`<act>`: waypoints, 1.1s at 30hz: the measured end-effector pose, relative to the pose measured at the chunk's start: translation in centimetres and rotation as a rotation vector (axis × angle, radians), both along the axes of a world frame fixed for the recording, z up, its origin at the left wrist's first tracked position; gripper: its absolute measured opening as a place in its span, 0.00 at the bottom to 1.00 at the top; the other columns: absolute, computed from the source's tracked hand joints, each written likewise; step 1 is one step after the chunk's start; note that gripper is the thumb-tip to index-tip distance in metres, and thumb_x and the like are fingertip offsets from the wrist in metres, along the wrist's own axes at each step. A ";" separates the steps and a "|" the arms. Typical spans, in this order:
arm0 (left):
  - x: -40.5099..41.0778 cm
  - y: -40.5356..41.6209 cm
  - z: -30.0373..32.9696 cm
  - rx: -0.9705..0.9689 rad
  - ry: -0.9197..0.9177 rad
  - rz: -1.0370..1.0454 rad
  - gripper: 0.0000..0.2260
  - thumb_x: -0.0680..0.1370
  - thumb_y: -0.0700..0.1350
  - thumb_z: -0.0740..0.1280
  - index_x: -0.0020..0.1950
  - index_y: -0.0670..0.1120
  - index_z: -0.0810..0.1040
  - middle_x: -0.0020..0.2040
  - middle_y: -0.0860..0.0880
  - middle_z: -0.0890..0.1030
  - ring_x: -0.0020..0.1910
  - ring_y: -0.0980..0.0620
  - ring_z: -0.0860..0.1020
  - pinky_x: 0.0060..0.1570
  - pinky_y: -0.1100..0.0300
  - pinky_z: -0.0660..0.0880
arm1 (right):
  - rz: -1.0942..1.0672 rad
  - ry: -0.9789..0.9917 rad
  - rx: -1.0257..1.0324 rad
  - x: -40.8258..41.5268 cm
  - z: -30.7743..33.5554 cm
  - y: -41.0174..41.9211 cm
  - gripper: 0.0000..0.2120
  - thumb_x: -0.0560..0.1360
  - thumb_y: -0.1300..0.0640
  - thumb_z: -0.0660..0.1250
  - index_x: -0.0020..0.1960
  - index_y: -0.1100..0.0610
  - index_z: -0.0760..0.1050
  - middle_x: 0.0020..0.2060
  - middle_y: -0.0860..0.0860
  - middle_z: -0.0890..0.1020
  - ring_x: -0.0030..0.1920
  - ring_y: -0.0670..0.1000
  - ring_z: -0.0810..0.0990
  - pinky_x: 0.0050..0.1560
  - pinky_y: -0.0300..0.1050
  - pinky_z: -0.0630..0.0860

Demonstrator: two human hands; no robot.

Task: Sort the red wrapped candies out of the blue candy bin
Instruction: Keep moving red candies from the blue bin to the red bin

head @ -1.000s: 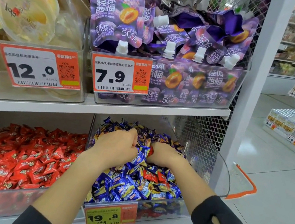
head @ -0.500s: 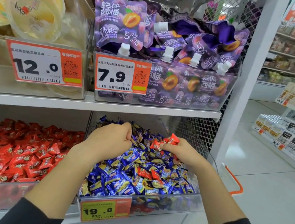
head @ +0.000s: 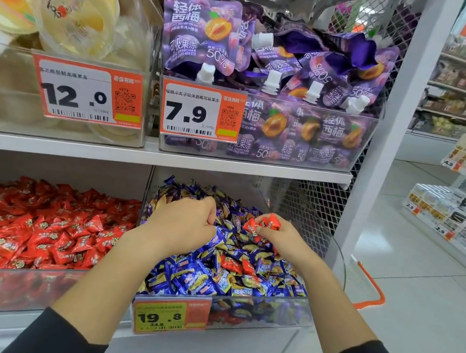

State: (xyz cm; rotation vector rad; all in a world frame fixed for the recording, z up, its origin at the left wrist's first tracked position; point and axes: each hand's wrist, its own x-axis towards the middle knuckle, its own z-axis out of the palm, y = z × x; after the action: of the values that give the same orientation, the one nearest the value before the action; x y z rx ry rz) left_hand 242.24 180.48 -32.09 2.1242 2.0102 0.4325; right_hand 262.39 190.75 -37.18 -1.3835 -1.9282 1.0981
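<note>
Two clear bins on the lower shelf (head: 147,158): red bin (head: 18,291) at left, blue bin (head: 263,315) at right, blue candies (head: 195,278) heaped past counting. Right hand (head: 283,238) curled around about three red candies (head: 262,223), raised just above the heap. Left hand (head: 183,223) curled, fingertips down among blue wrappers; whether gripping any, cannot tell. Several more reds (head: 230,264) nearer. Pale tiled floor (head: 421,303) at right.

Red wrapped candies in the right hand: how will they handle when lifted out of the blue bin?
The red wrapped candies look small and probably light: the right hand pinches several at once. Their glossy, crinkled film likely makes them slippery, so one may drop. Flat pillow shapes should settle, not roll, on the blue candies.
</note>
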 end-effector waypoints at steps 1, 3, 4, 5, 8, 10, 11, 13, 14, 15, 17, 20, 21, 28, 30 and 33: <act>0.0 0.0 0.0 0.008 -0.004 -0.008 0.01 0.78 0.46 0.60 0.48 0.50 0.68 0.35 0.54 0.72 0.32 0.56 0.69 0.41 0.54 0.69 | -0.004 0.013 0.015 0.1 0.1 0.1 0.08 0.78 0.55 0.65 0.56 0.52 0.76 0.48 0.51 0.80 0.50 0.51 0.77 0.48 0.41 0.69; 0.2 -0.1 -0.1 0.028 -0.025 -0.035 0.02 0.78 0.45 0.60 0.50 0.50 0.68 0.35 0.54 0.72 0.32 0.56 0.68 0.32 0.58 0.64 | -0.025 0.032 0.053 0.6 0.7 0.2 0.08 0.77 0.56 0.66 0.57 0.51 0.77 0.48 0.53 0.81 0.48 0.53 0.77 0.49 0.43 0.70; 0.4 -0.1 -0.2 0.039 -0.042 -0.054 0.03 0.78 0.45 0.60 0.51 0.50 0.69 0.35 0.54 0.71 0.31 0.56 0.68 0.31 0.58 0.62 | -0.024 0.042 0.066 1.0 1.1 0.0 0.08 0.77 0.56 0.66 0.56 0.51 0.77 0.46 0.53 0.80 0.45 0.52 0.77 0.47 0.44 0.70; 0.6 -0.1 -0.3 0.048 -0.059 -0.074 0.03 0.78 0.45 0.60 0.51 0.50 0.70 0.34 0.55 0.71 0.31 0.56 0.68 0.30 0.58 0.62 | -0.004 0.048 0.072 1.4 1.4 -0.1 0.07 0.77 0.57 0.66 0.55 0.50 0.78 0.44 0.53 0.80 0.43 0.52 0.75 0.46 0.44 0.70; 1.4 0.0 -0.8 0.066 -0.052 -0.130 0.03 0.78 0.48 0.62 0.50 0.52 0.73 0.32 0.56 0.71 0.27 0.59 0.66 0.28 0.59 0.61 | 0.095 -0.037 0.064 2.5 2.2 -1.2 0.07 0.77 0.58 0.66 0.54 0.50 0.77 0.39 0.52 0.77 0.38 0.51 0.72 0.39 0.42 0.69; 1.9 0.1 -1.2 0.089 0.034 -0.150 0.03 0.78 0.50 0.62 0.49 0.53 0.75 0.32 0.56 0.72 0.28 0.59 0.67 0.29 0.60 0.62 | 0.161 -0.140 0.066 2.8 2.3 -2.3 0.10 0.77 0.59 0.64 0.56 0.47 0.76 0.33 0.49 0.72 0.32 0.49 0.68 0.32 0.40 0.65; 2.1 0.2 -1.5 0.100 0.082 -0.157 0.03 0.78 0.51 0.63 0.48 0.54 0.76 0.34 0.56 0.73 0.31 0.59 0.70 0.31 0.60 0.63 | 0.192 -0.215 0.084 2.7 2.3 -2.8 0.12 0.77 0.59 0.63 0.56 0.45 0.75 0.31 0.48 0.70 0.29 0.47 0.67 0.31 0.39 0.64; 2.8 0.5 -2.1 0.110 0.156 -0.185 0.05 0.78 0.51 0.63 0.50 0.54 0.78 0.41 0.56 0.75 0.42 0.54 0.74 0.36 0.60 0.65 | 0.252 -0.424 0.146 2.2 2.1 -3.7 0.13 0.77 0.57 0.62 0.57 0.43 0.74 0.30 0.45 0.71 0.28 0.43 0.68 0.33 0.39 0.67; 3.2 0.6 -2.5 0.110 0.194 -0.201 0.06 0.78 0.51 0.63 0.51 0.54 0.79 0.44 0.55 0.75 0.47 0.52 0.76 0.39 0.60 0.66 | 0.279 -0.532 0.182 1.8 2.0 -4.1 0.12 0.77 0.55 0.62 0.58 0.43 0.74 0.31 0.44 0.73 0.30 0.42 0.71 0.37 0.41 0.69; 3.6 0.8 -2.8 0.110 0.237 -0.213 0.07 0.78 0.51 0.63 0.53 0.54 0.79 0.46 0.53 0.76 0.50 0.51 0.76 0.40 0.59 0.67 | 0.305 -0.623 0.216 1.4 1.8 -4.4 0.12 0.77 0.54 0.61 0.59 0.43 0.74 0.34 0.43 0.75 0.34 0.42 0.73 0.41 0.43 0.70; 3.9 1.2 -3.5 0.103 0.322 -0.216 0.10 0.79 0.52 0.63 0.57 0.52 0.79 0.50 0.50 0.78 0.54 0.48 0.76 0.42 0.57 0.69 | 0.353 -0.739 0.235 1.0 1.1 -4.5 0.13 0.77 0.53 0.60 0.60 0.45 0.73 0.42 0.45 0.80 0.44 0.48 0.77 0.48 0.46 0.74; 3.6 1.9 -4.3 0.037 0.388 -0.189 0.16 0.76 0.58 0.65 0.59 0.52 0.79 0.52 0.48 0.79 0.56 0.46 0.74 0.43 0.56 0.69 | 0.400 -0.793 0.225 0.4 0.6 -4.5 0.11 0.78 0.48 0.59 0.58 0.51 0.72 0.46 0.51 0.80 0.48 0.54 0.77 0.50 0.49 0.74; 3.6 2.0 -4.5 0.017 0.398 -0.184 0.17 0.75 0.60 0.66 0.60 0.52 0.79 0.52 0.49 0.79 0.56 0.47 0.74 0.43 0.56 0.70 | 0.414 -0.789 0.221 0.2 0.5 -4.5 0.11 0.78 0.46 0.60 0.55 0.51 0.72 0.45 0.50 0.79 0.46 0.53 0.76 0.49 0.49 0.73; 2.3 1.3 -3.5 0.191 0.074 -0.138 0.12 0.77 0.59 0.64 0.55 0.54 0.78 0.48 0.53 0.75 0.54 0.51 0.73 0.44 0.57 0.69 | 0.316 -0.370 0.087 0.6 0.9 -3.7 0.08 0.79 0.51 0.64 0.55 0.53 0.74 0.45 0.51 0.81 0.43 0.49 0.78 0.45 0.47 0.76; 0.7 0.4 -2.0 0.244 -0.099 -0.084 0.12 0.77 0.60 0.63 0.55 0.56 0.77 0.49 0.54 0.77 0.51 0.55 0.73 0.44 0.57 0.69 | 0.247 -0.080 0.012 0.9 2.2 -3.7 0.09 0.80 0.53 0.63 0.58 0.54 0.74 0.45 0.49 0.82 0.38 0.43 0.79 0.36 0.40 0.75; -2.2 -1.9 -0.3 0.263 -0.270 -0.006 0.12 0.77 0.61 0.61 0.51 0.55 0.78 0.46 0.55 0.79 0.45 0.55 0.76 0.46 0.54 0.73 | 0.247 0.259 -0.136 -0.4 3.9 -4.3 0.10 0.77 0.51 0.65 0.57 0.51 0.76 0.43 0.49 0.82 0.34 0.46 0.77 0.24 0.37 0.68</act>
State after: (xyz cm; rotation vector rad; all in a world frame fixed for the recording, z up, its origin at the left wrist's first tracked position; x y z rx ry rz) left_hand 240.04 178.60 -32.40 2.0758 1.8787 0.9745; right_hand 262.02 186.40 -33.24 -1.0267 -1.8956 1.4710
